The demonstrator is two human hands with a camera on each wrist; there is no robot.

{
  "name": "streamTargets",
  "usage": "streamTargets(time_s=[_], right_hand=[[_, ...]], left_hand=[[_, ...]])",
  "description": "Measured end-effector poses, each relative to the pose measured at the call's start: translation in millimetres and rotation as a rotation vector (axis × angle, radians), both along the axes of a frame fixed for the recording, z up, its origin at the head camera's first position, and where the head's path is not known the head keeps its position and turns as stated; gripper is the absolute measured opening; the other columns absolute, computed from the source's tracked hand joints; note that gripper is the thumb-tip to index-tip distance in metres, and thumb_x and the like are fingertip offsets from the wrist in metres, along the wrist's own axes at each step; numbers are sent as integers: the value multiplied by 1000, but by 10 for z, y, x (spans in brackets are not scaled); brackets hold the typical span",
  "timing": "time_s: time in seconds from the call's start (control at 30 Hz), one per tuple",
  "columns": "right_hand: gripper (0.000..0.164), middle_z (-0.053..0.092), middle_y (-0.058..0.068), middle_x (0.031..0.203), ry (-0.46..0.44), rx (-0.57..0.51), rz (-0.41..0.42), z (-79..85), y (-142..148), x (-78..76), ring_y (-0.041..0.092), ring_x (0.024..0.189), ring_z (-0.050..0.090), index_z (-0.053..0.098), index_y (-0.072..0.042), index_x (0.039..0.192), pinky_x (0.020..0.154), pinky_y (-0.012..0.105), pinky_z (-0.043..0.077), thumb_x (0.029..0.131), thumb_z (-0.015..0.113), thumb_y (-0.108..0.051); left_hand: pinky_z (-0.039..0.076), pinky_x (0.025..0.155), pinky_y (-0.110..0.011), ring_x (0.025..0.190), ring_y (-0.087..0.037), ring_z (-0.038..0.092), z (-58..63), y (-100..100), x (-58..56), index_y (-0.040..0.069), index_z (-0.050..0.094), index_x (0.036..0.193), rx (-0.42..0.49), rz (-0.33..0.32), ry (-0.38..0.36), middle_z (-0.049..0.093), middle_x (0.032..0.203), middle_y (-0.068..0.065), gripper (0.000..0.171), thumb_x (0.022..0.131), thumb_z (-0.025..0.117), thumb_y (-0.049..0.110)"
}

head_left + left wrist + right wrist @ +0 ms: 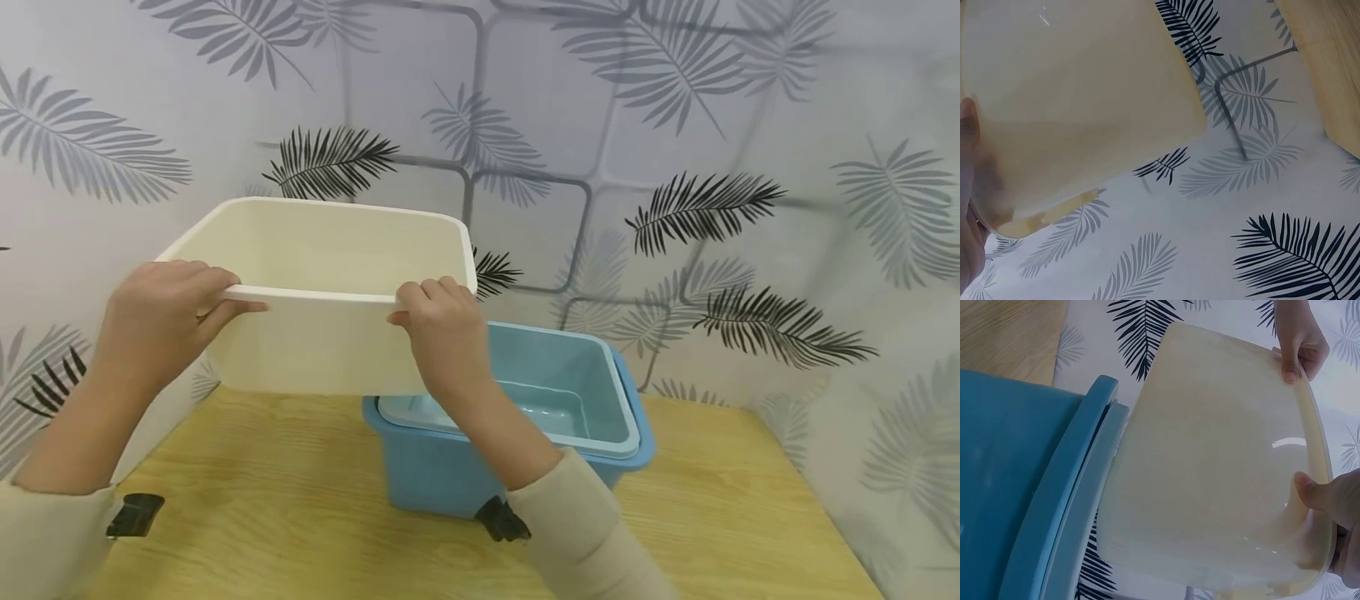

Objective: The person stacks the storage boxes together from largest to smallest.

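Observation:
A cream plastic bin [322, 346] is held up in the air, its opening tilted toward the head camera. My left hand [161, 312] grips the near rim at its left end, thumb outside and fingers over the edge. At the right end of that rim, my right hand [444, 333] pinches it the same way; its thumb presses the outer wall in the right wrist view. To the right stands a blue bin [427, 475] on the table, with a lighter blue bin [555, 358] nested inside it. The cream bin's lower right part overlaps the nested bins in the head view.
The wood-grain table [262, 475] carries the blue bins near its back edge. Behind it rises a wall covering [525, 108] with a feather-leaf pattern, which also runs along both sides. A dark strap end [135, 514] sticks out by the left sleeve.

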State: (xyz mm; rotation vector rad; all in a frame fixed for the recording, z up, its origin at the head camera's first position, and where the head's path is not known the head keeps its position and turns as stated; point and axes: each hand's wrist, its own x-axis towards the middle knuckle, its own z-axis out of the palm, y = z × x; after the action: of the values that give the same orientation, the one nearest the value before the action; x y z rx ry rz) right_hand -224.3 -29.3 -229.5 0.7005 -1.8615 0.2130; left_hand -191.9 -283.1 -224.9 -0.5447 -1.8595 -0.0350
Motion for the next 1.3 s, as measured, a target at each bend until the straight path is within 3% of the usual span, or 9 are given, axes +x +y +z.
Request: streamTargets(time_s=[0.5,0.9,1.3], right_hand=[[24,61,2,63,-5,-62,42,-43,356,-85,16,61,53,62,-9,72,60,23,47,63,79,-24],[24,62,3,63,-20,-63,26,-9,613,-81,18,61,54,62,-8,72,60,24,49,63,79,-23],[23,64,6,66,-96,-87,74,7,890,-34,21,62,55,63,-5,75,58,28,48,66,76,-22]], left_hand=[[33,49,-34,48,-20,40,-22,369,-127,5,54,66,7,-30,-23,47,51,-5,60,87,33,57],[34,50,-34,49,-22,44,-26,613,-228,5,52,65,26,-66,-15,47,52,-6,58,86,35,56],[40,50,-36,53,-27,52,-25,867,-275,4,54,67,42,-96,-23,53,55,-8,54,86,39,53]])
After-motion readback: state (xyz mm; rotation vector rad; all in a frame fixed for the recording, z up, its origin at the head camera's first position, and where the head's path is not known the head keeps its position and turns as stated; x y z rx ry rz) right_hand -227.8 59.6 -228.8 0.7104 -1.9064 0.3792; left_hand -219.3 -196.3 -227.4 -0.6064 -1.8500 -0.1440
